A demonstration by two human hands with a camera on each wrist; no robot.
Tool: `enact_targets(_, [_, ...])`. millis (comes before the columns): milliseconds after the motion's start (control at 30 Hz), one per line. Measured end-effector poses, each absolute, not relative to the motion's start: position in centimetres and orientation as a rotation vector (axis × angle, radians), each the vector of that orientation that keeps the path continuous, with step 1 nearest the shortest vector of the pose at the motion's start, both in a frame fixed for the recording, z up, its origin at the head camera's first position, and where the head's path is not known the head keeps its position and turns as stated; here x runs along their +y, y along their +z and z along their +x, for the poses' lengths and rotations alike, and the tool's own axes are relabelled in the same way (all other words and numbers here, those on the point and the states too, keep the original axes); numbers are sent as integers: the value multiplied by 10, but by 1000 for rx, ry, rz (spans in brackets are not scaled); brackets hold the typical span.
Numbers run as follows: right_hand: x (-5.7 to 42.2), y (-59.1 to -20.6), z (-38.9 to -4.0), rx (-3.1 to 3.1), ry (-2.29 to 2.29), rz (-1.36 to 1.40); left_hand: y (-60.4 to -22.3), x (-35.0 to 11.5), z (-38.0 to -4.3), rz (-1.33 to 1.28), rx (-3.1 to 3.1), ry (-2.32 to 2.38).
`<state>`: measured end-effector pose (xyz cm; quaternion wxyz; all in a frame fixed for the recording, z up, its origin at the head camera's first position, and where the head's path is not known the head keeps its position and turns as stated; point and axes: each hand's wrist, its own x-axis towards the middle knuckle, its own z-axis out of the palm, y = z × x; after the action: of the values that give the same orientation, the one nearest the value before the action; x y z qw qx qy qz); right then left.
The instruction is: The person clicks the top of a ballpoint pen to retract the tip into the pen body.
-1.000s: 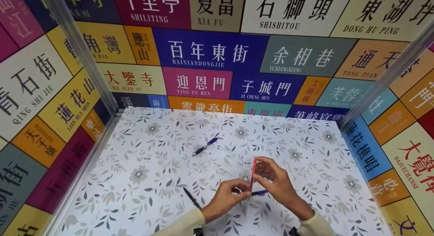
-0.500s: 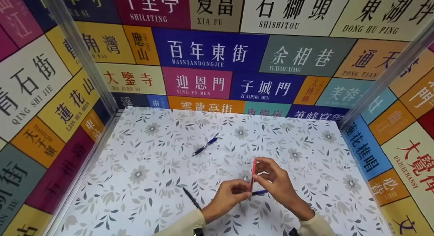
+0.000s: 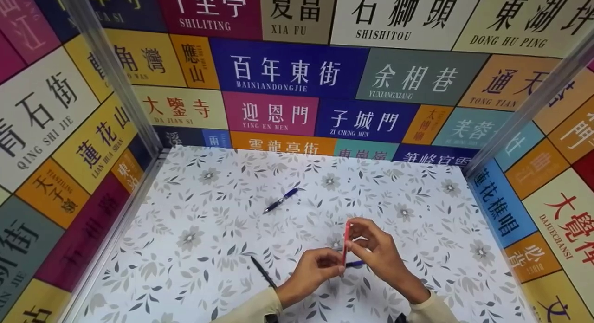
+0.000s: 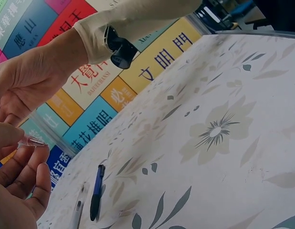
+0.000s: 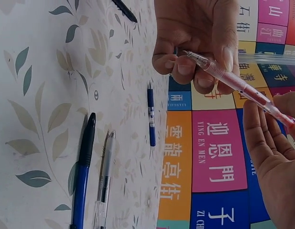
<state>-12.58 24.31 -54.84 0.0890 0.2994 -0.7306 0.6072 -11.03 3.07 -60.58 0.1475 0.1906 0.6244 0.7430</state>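
Note:
A pink clear-barrelled pen [image 3: 346, 242] stands almost upright between the two hands in the head view. My left hand [image 3: 313, 271] pinches its lower end, near the metal tip. Higher up, thumb and fingers of my right hand [image 3: 378, 248] hold the other end. In the right wrist view the pen [image 5: 233, 82] slants across, its tip by the left hand's curled fingers. The left wrist view shows just the tip [image 4: 35, 141] poking out from the left hand's fingers. A blue pen [image 3: 355, 263] lies on the table behind the hands, partly covered.
Another blue pen [image 3: 280, 201] lies farther back on the flower-patterned table [image 3: 222, 193]. A black pen [image 3: 262, 270] lies beside the left forearm, which hides one end. A clear pen [image 5: 105, 181] rests alongside the nearer blue pen. Walls of coloured name panels [image 3: 287, 70] enclose the table.
Both hands and the pink pen have sunk slightly over the last half second, their grip the same. The pens on the table have not moved.

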Motion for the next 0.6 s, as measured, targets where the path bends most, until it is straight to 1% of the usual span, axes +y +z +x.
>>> enact_targets(333, [246, -551, -127, -2155, 1819, 957, -606, 31, -109, 538, 1760, 2165])
enact_targets(600, [246, -553, -130, -2162, 1848, 949, -602, 28, -108, 518, 1746, 2170])
